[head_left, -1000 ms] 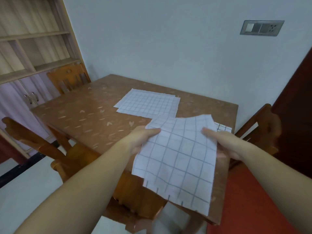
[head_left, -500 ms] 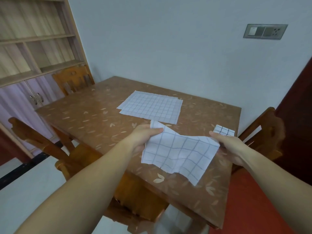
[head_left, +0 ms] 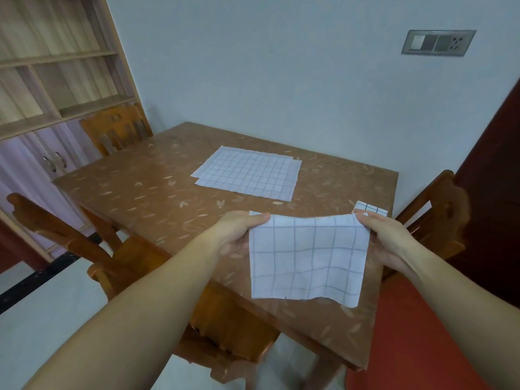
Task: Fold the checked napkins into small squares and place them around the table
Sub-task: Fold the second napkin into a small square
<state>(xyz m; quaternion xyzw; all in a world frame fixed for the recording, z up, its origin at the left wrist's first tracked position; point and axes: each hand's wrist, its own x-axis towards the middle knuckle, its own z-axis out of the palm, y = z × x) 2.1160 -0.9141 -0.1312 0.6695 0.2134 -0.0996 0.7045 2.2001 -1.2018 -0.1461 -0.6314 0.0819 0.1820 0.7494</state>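
I hold a white checked napkin (head_left: 306, 257) by its folded top edge, and it hangs above the near right part of the brown table (head_left: 146, 190). My left hand (head_left: 239, 230) pinches the top left corner. My right hand (head_left: 385, 237) pinches the top right corner. The napkin is doubled over into a wide rectangle. A small folded square napkin (head_left: 371, 211) lies by the table's right edge, just behind my right hand. Flat unfolded checked napkins (head_left: 247, 173) are stacked at the table's middle back.
Wooden chairs stand around the table: one at the far left (head_left: 115, 129), one at the near left (head_left: 67, 235), one at the right (head_left: 439, 218), and one tucked under the near edge (head_left: 225, 333). A shelf cabinet (head_left: 50, 80) fills the left wall.
The napkin was open and hanging long a second ago. It has been doubled over, and both hands have lifted it by the fold so it hangs as a shorter rectangle.
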